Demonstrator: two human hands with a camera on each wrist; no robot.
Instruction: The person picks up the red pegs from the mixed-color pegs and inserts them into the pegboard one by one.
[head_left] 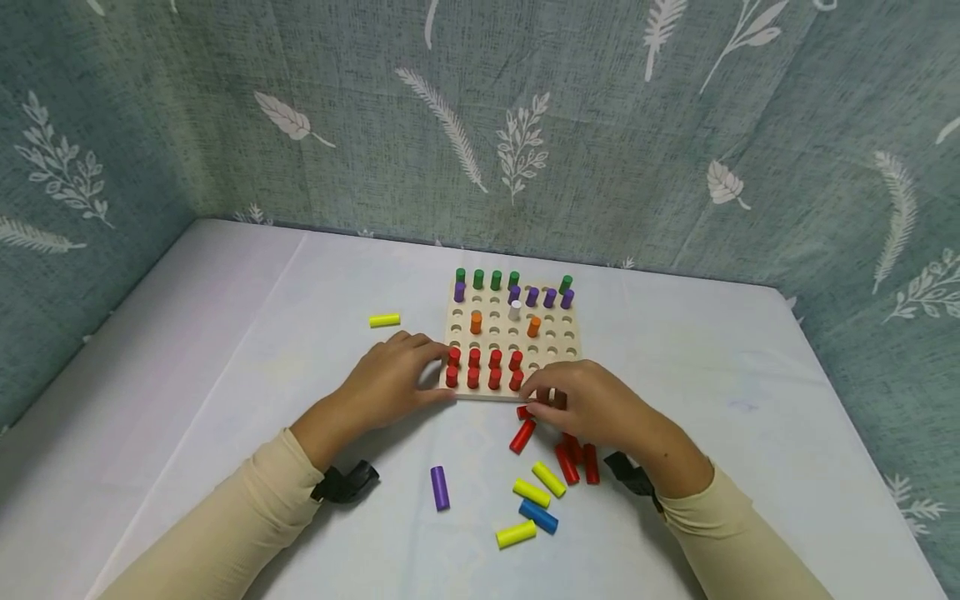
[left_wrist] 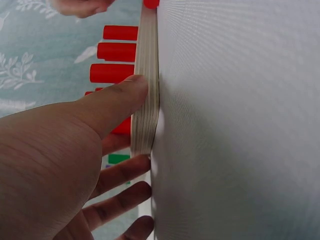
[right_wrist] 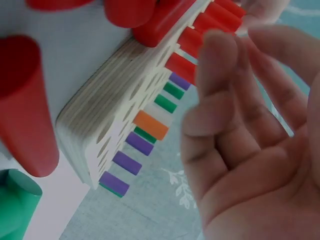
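A wooden pegboard point(head_left: 487, 397) lies on the table, with two rows of red pegs point(head_left: 495, 378) along its front left. My left hand point(head_left: 390, 375) grips its front left corner; in the left wrist view the thumb point(left_wrist: 112, 102) presses the layered front edge. Over the front right part, my right hand point(head_left: 592, 400) has bent fingers, the fingertips close to the last red peg point(head_left: 517, 380) of the front row. No peg shows between those fingers in the right wrist view. Under and beside that hand lie loose red pegs point(head_left: 522, 436), some partly hidden.
Green pegs point(head_left: 496, 280) and purple pegs point(head_left: 532, 297) line the board's back, with two orange pegs point(head_left: 476, 323) and a white peg point(head_left: 515, 310) mid-board. Loose yellow pegs point(head_left: 516, 534), a blue peg point(head_left: 538, 516) and a purple peg point(head_left: 440, 488) lie in front.
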